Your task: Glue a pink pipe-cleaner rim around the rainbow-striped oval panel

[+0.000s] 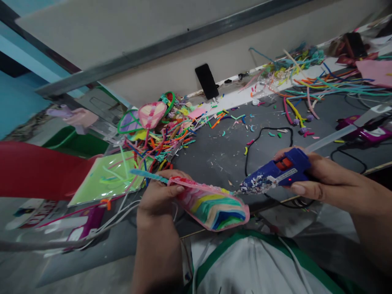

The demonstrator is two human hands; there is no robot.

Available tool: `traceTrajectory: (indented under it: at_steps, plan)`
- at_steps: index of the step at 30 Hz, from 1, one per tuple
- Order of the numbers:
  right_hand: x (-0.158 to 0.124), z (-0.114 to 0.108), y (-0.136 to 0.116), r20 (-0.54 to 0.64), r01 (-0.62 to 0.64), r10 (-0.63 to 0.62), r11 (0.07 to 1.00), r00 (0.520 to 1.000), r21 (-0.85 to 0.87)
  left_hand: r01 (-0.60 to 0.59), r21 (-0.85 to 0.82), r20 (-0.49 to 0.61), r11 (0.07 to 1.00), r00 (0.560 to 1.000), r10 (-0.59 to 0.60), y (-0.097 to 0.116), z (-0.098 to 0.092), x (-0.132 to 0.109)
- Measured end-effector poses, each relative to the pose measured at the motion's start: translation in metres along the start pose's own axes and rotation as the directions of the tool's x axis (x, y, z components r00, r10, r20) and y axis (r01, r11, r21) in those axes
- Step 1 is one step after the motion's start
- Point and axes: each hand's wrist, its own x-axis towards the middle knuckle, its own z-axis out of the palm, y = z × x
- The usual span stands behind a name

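My left hand [159, 192] grips a pipe-cleaner craft piece [219, 204] by its left end. The piece is filled with curved rainbow stripes and edged in pink, and a light-blue twisted stem [149, 175] sticks out past the hand. In my right hand [327, 179] is a blue hot glue gun [277, 173], its small light glowing red. A long translucent glue stick [332, 138] runs out of its back. White crust and coloured fluff coat the gun's front, and its nozzle meets or nearly meets the top edge of the craft piece.
Pipe-cleaner scraps [165, 143] are heaped at left beside finished-looking heart shapes [152, 115]. A black phone [207, 81] leans at the back. Longer pipe cleaners [330, 83] lie at right near a purple glue gun [364, 128]. A black cord [247, 151] loops across the grey table.
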Motion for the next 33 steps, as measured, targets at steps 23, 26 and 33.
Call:
traceTrajectory:
  at_steps: [23,26,33]
  plan:
    - [-0.004,-0.005,0.002,0.090,-0.088,0.086,0.996,0.992,0.021,-0.023,-0.025,-0.046,0.999,0.999,0.022,0.000,-0.004,0.001]
    - [-0.007,-0.004,0.005,0.090,-0.067,0.066,0.998,0.994,0.002,-0.021,-0.019,-0.046,1.000,0.999,0.020,-0.001,-0.007,0.000]
    - [-0.013,-0.004,0.013,0.033,-0.031,0.032,0.999,0.999,-0.008,-0.022,-0.003,-0.064,1.000,0.998,0.022,-0.002,-0.008,-0.001]
